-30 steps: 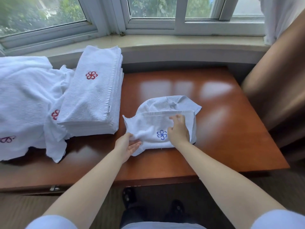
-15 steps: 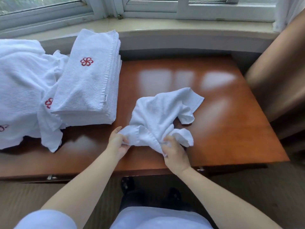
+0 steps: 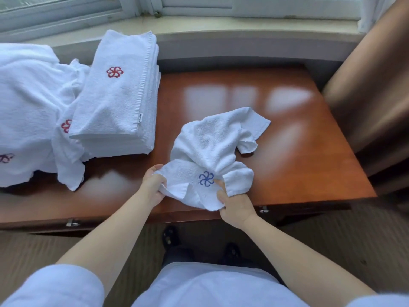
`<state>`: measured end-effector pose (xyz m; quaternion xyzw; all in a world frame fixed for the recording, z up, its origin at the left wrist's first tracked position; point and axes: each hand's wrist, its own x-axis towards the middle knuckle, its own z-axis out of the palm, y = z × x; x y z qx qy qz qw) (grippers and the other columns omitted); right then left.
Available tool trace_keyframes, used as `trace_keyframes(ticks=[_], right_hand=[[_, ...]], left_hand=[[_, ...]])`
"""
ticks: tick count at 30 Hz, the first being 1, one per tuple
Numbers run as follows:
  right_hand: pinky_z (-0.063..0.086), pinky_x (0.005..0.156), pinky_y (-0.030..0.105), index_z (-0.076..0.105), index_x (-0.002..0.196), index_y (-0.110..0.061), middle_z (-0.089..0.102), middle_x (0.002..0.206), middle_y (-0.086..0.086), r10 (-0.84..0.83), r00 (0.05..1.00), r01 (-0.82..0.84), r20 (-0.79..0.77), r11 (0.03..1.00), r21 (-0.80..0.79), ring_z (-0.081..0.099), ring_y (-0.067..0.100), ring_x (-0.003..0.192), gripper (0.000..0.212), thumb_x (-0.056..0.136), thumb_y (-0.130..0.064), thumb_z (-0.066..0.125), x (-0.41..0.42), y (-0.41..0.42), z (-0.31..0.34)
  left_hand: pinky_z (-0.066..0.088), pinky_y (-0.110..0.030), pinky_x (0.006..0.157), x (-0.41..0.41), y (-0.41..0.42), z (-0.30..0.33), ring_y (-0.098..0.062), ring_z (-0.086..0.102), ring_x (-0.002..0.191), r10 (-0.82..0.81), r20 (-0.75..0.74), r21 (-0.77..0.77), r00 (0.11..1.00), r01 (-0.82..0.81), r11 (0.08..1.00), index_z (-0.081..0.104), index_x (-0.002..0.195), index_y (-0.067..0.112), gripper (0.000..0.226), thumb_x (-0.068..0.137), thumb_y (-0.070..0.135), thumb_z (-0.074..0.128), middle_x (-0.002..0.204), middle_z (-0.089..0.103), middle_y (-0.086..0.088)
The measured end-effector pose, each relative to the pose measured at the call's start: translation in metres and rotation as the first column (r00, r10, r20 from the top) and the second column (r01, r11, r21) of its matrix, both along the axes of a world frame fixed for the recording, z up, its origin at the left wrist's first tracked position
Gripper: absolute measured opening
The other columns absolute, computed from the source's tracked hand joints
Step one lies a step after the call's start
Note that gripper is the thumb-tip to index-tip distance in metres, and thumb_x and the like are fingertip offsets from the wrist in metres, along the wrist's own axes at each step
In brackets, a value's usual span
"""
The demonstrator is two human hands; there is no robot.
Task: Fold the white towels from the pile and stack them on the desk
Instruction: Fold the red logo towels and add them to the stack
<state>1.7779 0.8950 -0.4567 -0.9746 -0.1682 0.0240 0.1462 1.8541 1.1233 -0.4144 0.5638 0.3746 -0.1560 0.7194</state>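
A glossy reddish-brown desk (image 3: 276, 129) stands under a window sill (image 3: 221, 25), with a brown curtain (image 3: 371, 89) hanging at its right side. On the left part of the desk sits a neat stack of folded towels (image 3: 115, 103), the top one showing a red flower mark. Just beside the stack, further left and touching it, lies the loose pile (image 3: 26, 111) of unfolded white towels, rumpled and draping toward the desk's front edge.

Near the front edge, in the middle, a small towel (image 3: 212, 151) with a blue flower mark lies crumpled — not yet folded. The left hand (image 3: 152, 185) pinches its near left edge between thumb and curled fingers; the right hand (image 3: 234, 202) grips a bunched part just right of the blue mark, fingers curled round the cloth. Most of the towel rests on the desk, and only the near edge is lifted.

Judging by this, the task is partly done: several towels are folded and stacked, one is in hand and needs spreading flat before any fold, and the pile holds more — how many, I cannot tell.
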Motion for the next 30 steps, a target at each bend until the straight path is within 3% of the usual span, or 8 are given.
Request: trace_keyframes(ticks=[3,7,11,14,17,19,23,30], right_hand=[[0.039,0.088,0.018,0.049,0.135,-0.027,0.053,0.135,0.001,-0.147,0.974,0.151,-0.173,0.989,0.011,0.051,0.022,0.124,0.041,0.096,-0.034,0.042,0.0,-0.004,-0.004],[0.035,0.054,0.012,0.058,0.084,-0.012,0.068,0.105,0.007,-0.559,0.692,0.684,-0.457,0.711,0.165,0.065,0.026,0.101,0.062,0.082,-0.073,0.046,0.008,0.003,0.013],[0.043,0.067,0.022,0.045,0.113,-0.01,0.06,0.101,0.0,-0.647,0.715,0.649,-0.264,0.755,-0.091,0.062,0.015,0.096,0.021,0.096,-0.019,0.052,0.029,-0.005,0.039],[0.047,0.074,0.032,0.051,0.121,-0.012,0.052,0.121,0.004,-0.725,0.627,0.7,-0.285,0.685,-0.202,0.058,0.021,0.109,0.028,0.093,-0.01,0.05,0.038,-0.023,0.061],[0.053,0.073,0.033,0.058,0.122,-0.008,0.058,0.122,0.012,-0.768,0.38,0.862,-0.515,0.496,-0.104,0.061,0.03,0.101,0.033,0.09,-0.005,0.053,0.041,-0.038,0.09],[0.056,0.058,0.033,0.059,0.115,-0.003,0.061,0.11,0.016,-0.57,0.196,0.98,-0.798,0.09,0.176,0.059,0.033,0.077,0.025,0.093,-0.009,0.048,0.042,-0.039,0.114],[0.054,0.041,0.036,0.06,0.091,0.0,0.065,0.08,0.019,-0.225,0.452,0.768,-0.863,-0.395,0.505,0.06,0.033,0.057,0.026,0.096,-0.016,0.04,0.047,-0.037,0.177],[0.054,0.054,0.023,0.061,0.089,-0.011,0.068,0.071,0.006,-0.176,0.89,0.278,-0.422,-0.524,0.805,0.066,0.018,0.061,0.024,0.089,-0.008,0.037,0.034,-0.028,0.275]], left_hand=[[0.052,-0.033,0.069,0.0,0.004,0.006,-0.031,0.057,0.111,-0.025,-0.052,0.012,0.998,0.026,1.0,0.051,0.121,0.012,0.054,0.077,-0.018,0.037,0.123,0.055,-0.014],[0.054,-0.033,0.067,0.002,0.001,0.017,-0.03,0.061,0.104,-0.033,-0.077,0.129,0.996,0.043,0.991,0.049,0.131,0.014,0.056,0.081,-0.009,0.063,0.127,0.055,-0.014],[0.049,-0.024,0.045,0.007,-0.002,0.035,-0.027,0.061,0.073,-0.045,-0.055,0.167,0.997,0.053,0.984,0.055,0.128,0.012,0.046,0.086,-0.006,0.057,0.117,0.059,-0.015],[0.041,-0.022,0.045,0.015,-0.005,0.058,-0.023,0.054,0.057,-0.116,-0.01,0.19,0.993,0.116,0.975,0.064,0.12,0.014,0.036,0.087,0.002,0.052,0.096,0.064,-0.013],[0.041,-0.019,0.043,0.016,-0.02,0.09,-0.021,0.055,0.069,-0.17,0.097,0.238,0.981,0.143,0.961,0.064,0.116,0.017,0.036,0.091,0.003,0.042,0.103,0.058,-0.008],[0.041,-0.023,0.053,0.014,-0.034,0.113,-0.024,0.053,0.085,-0.168,0.205,0.185,0.964,0.13,0.974,0.06,0.105,0.02,0.036,0.09,0.0,0.035,0.112,0.055,-0.009],[0.04,-0.026,0.063,0.009,-0.048,0.17,-0.023,0.048,0.09,-0.198,0.445,0.092,0.873,0.175,0.98,0.052,0.109,0.025,0.047,0.081,-0.009,0.036,0.118,0.049,-0.008],[0.045,-0.028,0.063,-0.018,-0.072,0.264,-0.025,0.053,0.078,-0.05,0.754,-0.206,0.656,0.308,0.929,0.046,0.117,0.019,0.055,0.071,-0.007,0.032,0.103,0.05,-0.01]])
